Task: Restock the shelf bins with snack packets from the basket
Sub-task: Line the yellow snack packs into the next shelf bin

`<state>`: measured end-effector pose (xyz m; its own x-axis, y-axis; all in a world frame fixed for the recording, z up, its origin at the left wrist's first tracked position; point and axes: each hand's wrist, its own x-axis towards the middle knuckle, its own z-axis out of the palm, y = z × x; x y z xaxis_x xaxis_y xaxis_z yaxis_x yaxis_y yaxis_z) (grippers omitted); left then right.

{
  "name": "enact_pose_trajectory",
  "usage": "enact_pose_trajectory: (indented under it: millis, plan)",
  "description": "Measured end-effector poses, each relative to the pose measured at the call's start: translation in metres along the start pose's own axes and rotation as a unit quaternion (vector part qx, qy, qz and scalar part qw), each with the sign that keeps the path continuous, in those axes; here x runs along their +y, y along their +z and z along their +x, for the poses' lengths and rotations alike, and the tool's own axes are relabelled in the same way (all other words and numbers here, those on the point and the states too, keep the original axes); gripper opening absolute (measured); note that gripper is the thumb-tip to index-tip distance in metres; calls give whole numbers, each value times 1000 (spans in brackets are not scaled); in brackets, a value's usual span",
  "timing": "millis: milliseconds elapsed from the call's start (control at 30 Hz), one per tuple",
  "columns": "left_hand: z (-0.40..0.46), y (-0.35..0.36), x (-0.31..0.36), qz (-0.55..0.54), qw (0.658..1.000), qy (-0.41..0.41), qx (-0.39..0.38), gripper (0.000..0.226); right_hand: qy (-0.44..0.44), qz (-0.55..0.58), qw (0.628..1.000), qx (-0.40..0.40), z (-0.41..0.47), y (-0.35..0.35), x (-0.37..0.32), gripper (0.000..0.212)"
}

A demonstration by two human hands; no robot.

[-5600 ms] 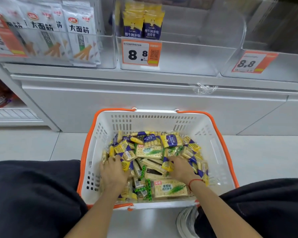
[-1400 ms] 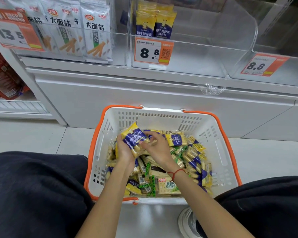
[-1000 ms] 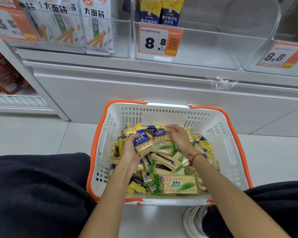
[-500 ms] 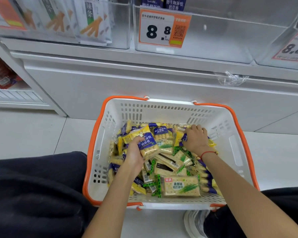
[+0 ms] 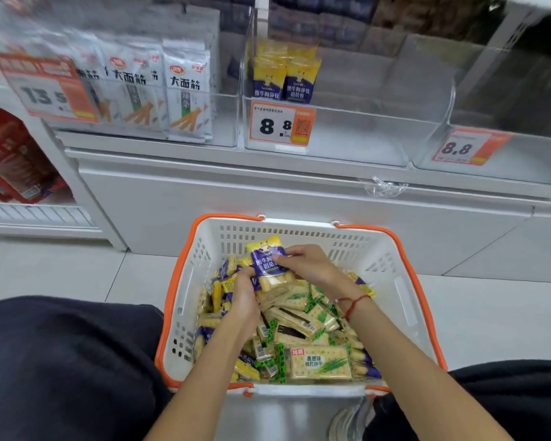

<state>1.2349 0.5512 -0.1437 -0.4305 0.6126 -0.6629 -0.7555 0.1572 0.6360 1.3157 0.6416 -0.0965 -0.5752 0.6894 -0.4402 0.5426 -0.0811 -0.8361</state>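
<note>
- Snack packets, the yellow-and-purple plastic-wrapped biscuit kind (image 5: 265, 265), sit as a small bunch at the centre of the frame, raised just above the heap in the white slatted plastic basket with the orange rim (image 5: 407, 294)
- The left hand (image 5: 245, 300) is under and to the left of the bunch, fingers curled round its lower end; the right hand (image 5: 306, 265) comes in from the right and pinches the purple face near the top, fingertips (image 5: 279, 259) lying on the printing
- The bunch's long axis runs from lower centre toward upper centre of the frame, yellow end pointing at the shelf, so it already aims roughly at its target
- That target, I judge, is the clear plastic shelf bin with the orange 8.8 price tag (image 5: 347, 135) at upper centre, where two matching yellow-and-purple packets stand upright (image 5: 283, 78); it lies straight up the frame from the hands, well apart from them
- The bin has bare room to the right of those two packets (the likely slot), which seems to favour neither hand much
- Green-and-cream cracker packets (image 5: 320, 362) lie flat at the basket's near edge, untouched, and would seem to belong elsewhere
- The white noodle-stick bags (image 5: 186, 93) fill the bin at upper left; the bin at upper right carries another 8.8 tag (image 5: 458, 149)
</note>
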Motion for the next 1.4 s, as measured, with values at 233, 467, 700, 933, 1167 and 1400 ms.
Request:
enact_pose_trajectory:
  millis: [233, 467, 700, 933, 1167, 1400]
  plan:
    - [-36, 34, 59, -9, 993, 97, -69, 45, -89, -28, 994, 60, -14, -30, -58, 37]
    - [-53, 79, 129, 67, 970, 181, -149, 28, -63, -120, 990, -49, -26, -60, -129, 48]
    - [-60, 130, 209, 179, 931, 274, -160, 47, -184, -107, 977, 27, -30, -84, -202, 37]
    - [-30, 163, 280, 361, 863, 314, -164, 22, -216, -44, 975, 7, 8, -119, -231, 16]
    - [-11, 168, 330, 582, 729, 337, -127, 37, -288, -123, 949, 32, 59, -134, -233, 34]
    - [19, 166, 343, 803, 467, 371, 1, 105, -210, -249, 945, 12, 109, -134, -237, 57]
